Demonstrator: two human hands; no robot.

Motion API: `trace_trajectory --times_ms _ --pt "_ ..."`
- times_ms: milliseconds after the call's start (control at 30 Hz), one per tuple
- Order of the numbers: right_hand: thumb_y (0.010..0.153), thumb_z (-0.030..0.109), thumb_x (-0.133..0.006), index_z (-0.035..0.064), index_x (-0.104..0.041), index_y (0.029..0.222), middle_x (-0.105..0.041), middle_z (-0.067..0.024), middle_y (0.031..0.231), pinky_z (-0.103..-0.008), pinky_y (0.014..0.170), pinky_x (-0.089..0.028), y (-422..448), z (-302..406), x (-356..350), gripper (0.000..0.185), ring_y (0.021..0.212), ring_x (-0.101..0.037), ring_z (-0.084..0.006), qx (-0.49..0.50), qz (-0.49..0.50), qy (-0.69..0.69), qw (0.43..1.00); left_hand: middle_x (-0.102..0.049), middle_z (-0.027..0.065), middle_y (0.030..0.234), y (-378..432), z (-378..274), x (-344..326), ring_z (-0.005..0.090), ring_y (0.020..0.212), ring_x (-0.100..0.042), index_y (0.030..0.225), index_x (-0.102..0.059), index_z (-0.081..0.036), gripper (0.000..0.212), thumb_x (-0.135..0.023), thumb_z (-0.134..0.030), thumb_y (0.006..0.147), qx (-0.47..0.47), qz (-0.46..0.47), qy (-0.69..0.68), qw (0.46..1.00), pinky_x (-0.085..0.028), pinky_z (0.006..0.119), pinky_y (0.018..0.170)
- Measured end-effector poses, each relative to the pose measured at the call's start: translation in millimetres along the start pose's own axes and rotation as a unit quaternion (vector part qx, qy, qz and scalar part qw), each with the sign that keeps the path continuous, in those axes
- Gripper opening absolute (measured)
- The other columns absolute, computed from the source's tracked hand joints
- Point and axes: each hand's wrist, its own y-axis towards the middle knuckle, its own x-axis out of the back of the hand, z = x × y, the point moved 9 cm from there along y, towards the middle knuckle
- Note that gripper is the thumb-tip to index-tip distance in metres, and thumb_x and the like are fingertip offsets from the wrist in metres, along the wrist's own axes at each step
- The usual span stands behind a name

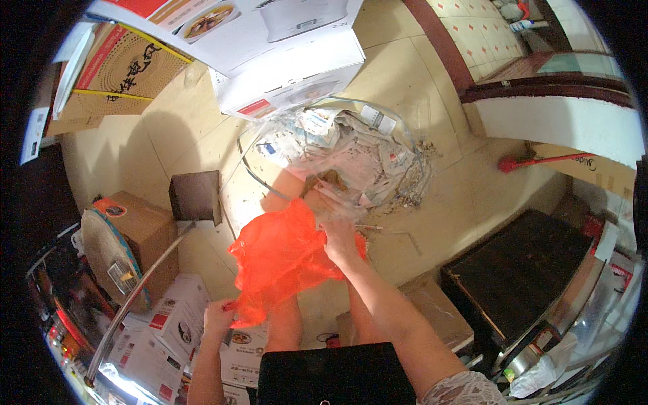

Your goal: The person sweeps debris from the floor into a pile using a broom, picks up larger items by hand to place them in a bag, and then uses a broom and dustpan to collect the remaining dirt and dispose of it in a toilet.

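Note:
A thin red plastic bag [283, 253] hangs spread out between my hands, above my knees. My left hand [218, 316] pinches its lower left corner. My right hand [338, 235] has hold of the bag's right side, fingers partly hidden by the film and blur. Just beyond the bag, a heap of crumpled paper and clear plastic wrapping [354, 152] lies on the tiled floor. A brown clump [329, 182] rests in the heap, and dark crumbs [412, 187] are scattered along its right edge. Strapping bands loop around the pile.
A large white appliance carton [298, 81] stands behind the heap. At left are a dark box [195, 197], a brown carton [157, 238] with a round board [109, 253] against it, and a metal rail [136, 298]. A black-topped cabinet [521, 273] and a red-handled tool [547, 161] are at right.

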Motion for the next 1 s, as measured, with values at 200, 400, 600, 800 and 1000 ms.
trace_trajectory --times_ms 200,400,600,800,1000 --pt "0.055 0.043 -0.068 0.0059 -0.027 0.120 -0.032 -0.0173 0.118 -0.0476 0.092 -0.019 -12.3 36.0 -25.2 0.086 0.110 -0.028 -0.0351 -0.035 0.065 -0.034 0.997 -0.056 0.0041 0.067 7.1 40.9 6.9 0.0086 0.058 -0.049 0.086 -0.057 0.001 0.019 -0.050 -0.005 0.069 0.016 -0.107 -0.279 0.954 -0.041 0.023 0.055" --pt "0.062 0.047 -0.062 0.0005 -0.038 0.114 -0.045 -0.0200 0.106 -0.0409 0.089 -0.029 -6.8 16.8 -8.5 0.074 0.103 -0.040 -0.0310 -0.045 0.003 0.221 0.974 -0.048 0.0028 0.072 -9.7 24.1 31.6 0.0080 0.060 -0.043 0.080 -0.051 0.002 0.012 -0.045 -0.004 0.071 -0.016 -0.240 -0.394 0.887 -0.037 0.021 0.054" --pt "0.074 0.039 -0.052 0.0066 -0.056 0.093 -0.050 0.0011 0.064 -0.0231 0.046 -0.033 -29.4 -179.1 -103.1 0.038 0.052 -0.041 -0.0101 -0.335 0.079 0.389 0.855 -0.041 0.0015 0.068 29.7 -16.6 67.6 0.0103 0.060 -0.039 0.078 -0.049 0.001 0.011 -0.050 -0.009 0.073 -0.029 -0.363 -0.311 0.878 -0.036 0.024 0.055" --pt "0.075 0.043 -0.051 0.0119 -0.056 0.088 -0.038 0.0051 0.058 -0.0240 0.041 -0.028 -37.3 -304.2 -172.0 0.034 0.050 -0.034 -0.0080 -0.435 -0.002 0.524 0.732 -0.054 0.0098 0.092 107.3 18.9 107.8 0.0169 0.081 -0.052 0.098 -0.050 0.003 0.030 -0.046 -0.022 0.082 -0.075 -0.445 -0.423 0.786 -0.043 0.027 0.070" --pt "0.075 0.040 -0.053 0.0117 -0.054 0.091 -0.043 0.0031 0.062 -0.0256 0.051 -0.037 -14.7 -335.0 -206.1 0.033 0.054 -0.037 -0.0093 -0.432 -0.082 0.628 0.642 -0.049 0.0101 0.103 138.8 9.6 136.5 0.0203 0.092 -0.048 0.105 -0.047 0.001 0.036 -0.042 -0.027 0.083 -0.122 -0.436 -0.566 0.689 -0.040 0.031 0.078"
